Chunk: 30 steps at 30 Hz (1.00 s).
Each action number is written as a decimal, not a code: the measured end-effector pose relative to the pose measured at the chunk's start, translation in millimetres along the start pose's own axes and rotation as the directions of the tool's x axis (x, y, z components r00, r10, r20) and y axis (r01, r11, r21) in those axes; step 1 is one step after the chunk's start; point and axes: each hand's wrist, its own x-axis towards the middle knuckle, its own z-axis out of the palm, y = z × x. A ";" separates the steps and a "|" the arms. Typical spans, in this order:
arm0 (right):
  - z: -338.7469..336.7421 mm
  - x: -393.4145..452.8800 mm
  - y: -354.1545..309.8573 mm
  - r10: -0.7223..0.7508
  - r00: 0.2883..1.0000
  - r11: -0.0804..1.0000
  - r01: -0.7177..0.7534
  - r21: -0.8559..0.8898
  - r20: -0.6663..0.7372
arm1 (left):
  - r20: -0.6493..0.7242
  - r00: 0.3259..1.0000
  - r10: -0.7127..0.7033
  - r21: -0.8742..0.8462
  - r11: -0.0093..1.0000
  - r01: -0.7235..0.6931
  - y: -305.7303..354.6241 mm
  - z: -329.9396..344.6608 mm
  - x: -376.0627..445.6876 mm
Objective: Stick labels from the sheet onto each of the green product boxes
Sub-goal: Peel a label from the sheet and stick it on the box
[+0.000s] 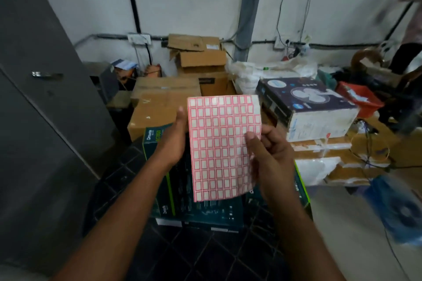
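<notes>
Above the green product boxes [205,207], one label sheet [222,146] stands upright between two hands: left hand [174,139] grips its left edge, right hand [270,157] fingers [251,139] pinch its right edge.

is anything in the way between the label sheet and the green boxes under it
Nothing visible. Both the left hand and right hand hold the label sheet directly above the green product boxes, with only open air between.

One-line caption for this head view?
Both hands, left hand and right hand, hold a red-bordered label sheet above green product boxes.
</notes>
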 end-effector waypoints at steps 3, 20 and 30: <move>14.0 7.9 14.6 0.079 0.995 0.984 -0.069 -0.166 0.057 | 0.096 0.995 -0.025 -0.288 0.956 0.052 12.2 -12.8 -3.2; 22.5 23.1 48.1 0.025 0.969 0.895 0.088 -0.438 0.246 | 0.219 0.975 0.040 -0.153 0.988 -0.006 5.4 -32.0 -1.8; 6.5 31.9 36.6 0.162 0.963 0.857 -0.030 -0.514 0.214 | 0.241 0.970 0.041 -0.205 0.979 0.009 5.9 -38.5 2.6</move>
